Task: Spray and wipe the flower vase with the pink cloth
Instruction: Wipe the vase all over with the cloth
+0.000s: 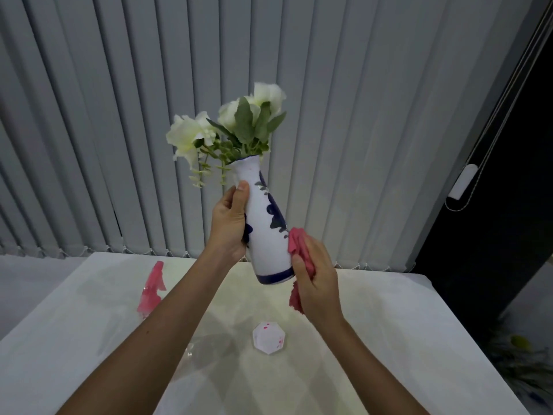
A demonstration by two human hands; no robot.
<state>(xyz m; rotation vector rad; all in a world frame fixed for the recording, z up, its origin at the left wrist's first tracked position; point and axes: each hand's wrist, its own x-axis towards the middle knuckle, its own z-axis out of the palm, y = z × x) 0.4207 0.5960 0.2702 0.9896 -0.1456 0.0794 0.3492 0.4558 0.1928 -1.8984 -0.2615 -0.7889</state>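
A white vase [263, 235] with dark blue flower marks and a blue band at its base is lifted above the table, tilted to the left. White flowers [233, 127] with green leaves stick out of its mouth. My left hand [230, 226] grips the vase's left side, thumb near the neck. My right hand [317, 283] holds a crumpled pink cloth [299, 247] pressed against the vase's lower right side. A pink spray bottle [151, 290] stands on the table to the left, untouched.
The white table [389, 339] lies below my arms. A small white octagonal coaster [268, 337] with pink specks sits at its middle. Grey vertical blinds [359, 115] hang behind. A dark opening and a blind cord are at the right.
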